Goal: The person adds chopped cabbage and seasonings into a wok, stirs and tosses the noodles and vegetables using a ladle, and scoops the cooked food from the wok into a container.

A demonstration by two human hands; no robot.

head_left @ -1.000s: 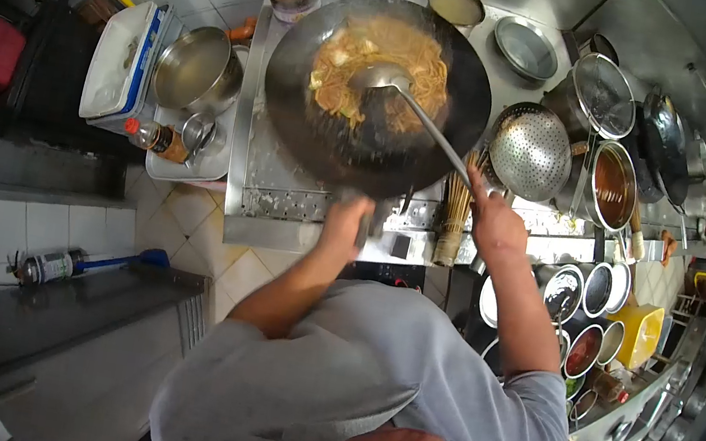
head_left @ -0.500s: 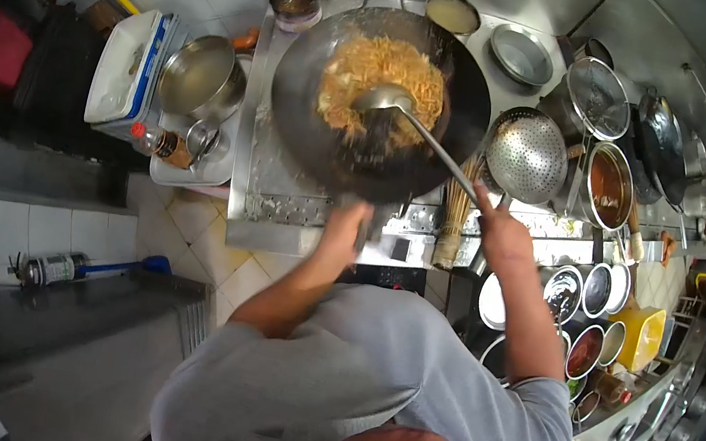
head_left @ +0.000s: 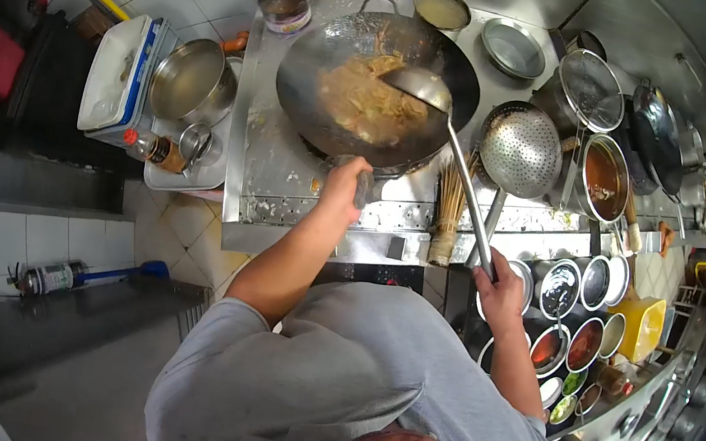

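Note:
A large dark wok [head_left: 291,115] sits on the steel stove top [head_left: 252,164], tilted slightly. My left hand [head_left: 343,190] is closed around the wok's near handle [head_left: 363,187], with something greyish showing beside the fingers. Stringy, brownish food that looks like noodles [head_left: 358,98] lies in the wok, blurred by motion. In my right hand [head_left: 502,293] I grip the end of a long-handled steel ladle [head_left: 423,85]. Its bowl is over the right side of the food, hollow side turned down and to the left.
Right of the wok rest a perforated strainer [head_left: 523,150], a bamboo brush [head_left: 449,207] and a pot of reddish-brown liquid [head_left: 605,181]. Several seasoning bowls [head_left: 560,288] stand by my right arm. A steel pot [head_left: 191,82] and a bottle [head_left: 164,153] are at left.
My right hand has drawn back toward me, and the ladle bowl has shifted right and turned over. The wok has come to a different tilt, and the food has shifted and blurred.

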